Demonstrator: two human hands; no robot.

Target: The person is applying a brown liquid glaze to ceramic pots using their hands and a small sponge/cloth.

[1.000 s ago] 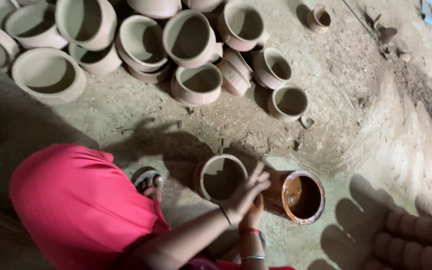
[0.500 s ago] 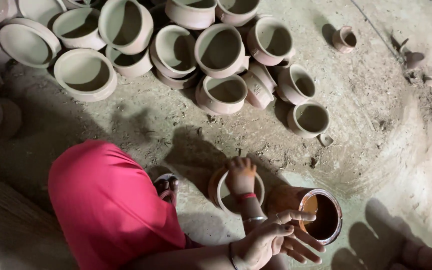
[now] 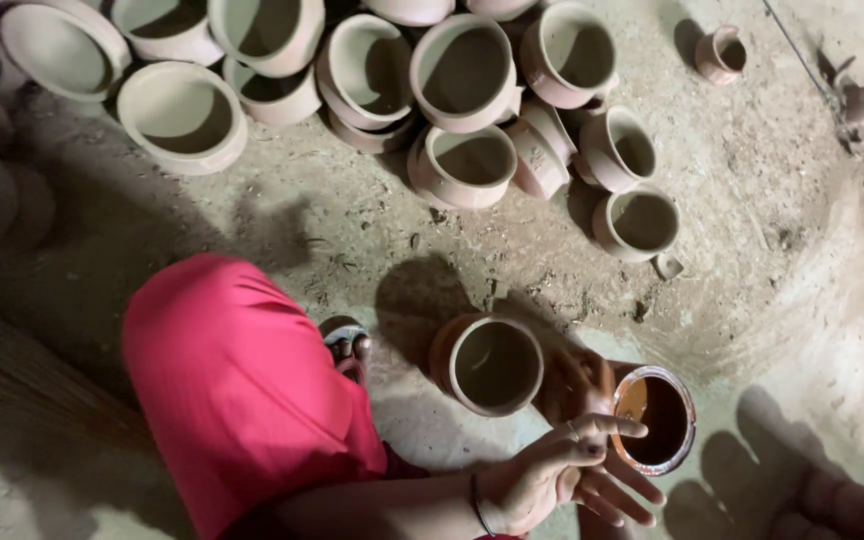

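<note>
The right hand, seen half a second ago resting on the rim of the clay pot [image 3: 490,362], is no longer seen there, and the pot's mouth is left uncovered. The left hand [image 3: 552,475], laid across that rim a second ago, is now drawn back below it and held open, fingers [image 3: 612,428] spread, just beside the jar of brown liquid [image 3: 655,420]. The whole floor scene is shifted lower and rightward in view.
</note>
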